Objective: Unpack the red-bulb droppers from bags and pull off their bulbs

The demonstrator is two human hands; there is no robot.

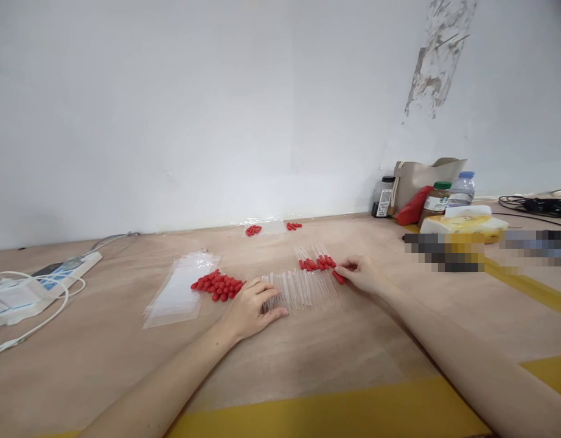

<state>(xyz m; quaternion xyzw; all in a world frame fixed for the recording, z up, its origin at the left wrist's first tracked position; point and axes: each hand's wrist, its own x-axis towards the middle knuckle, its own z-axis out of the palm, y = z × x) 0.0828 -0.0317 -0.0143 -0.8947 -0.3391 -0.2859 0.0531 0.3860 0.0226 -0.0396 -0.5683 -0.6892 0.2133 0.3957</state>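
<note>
My right hand [361,275] pinches a red rubber dropper bulb [338,277] between thumb and fingertips; whether a tube is fitted in it I cannot tell. Just left of it lies a group of glass droppers [310,263] with red bulbs towards me and thin tips pointing away. A row of clear glass tubes [299,291] lies side by side between my hands. Over the row's left end rests my left hand [253,307], open, thumb and fingers apart. Loose red bulbs [219,286] are heaped beside it, partly hidden by the hand.
Clear plastic bags [182,286] lie stacked left of the bulbs. Near the wall, another clear bag [269,227] has red bulbs by it. A power strip [75,275] with white cables is far left. Bottles [438,198], a beige bag [417,179] and a tissue pack [463,227] stand right.
</note>
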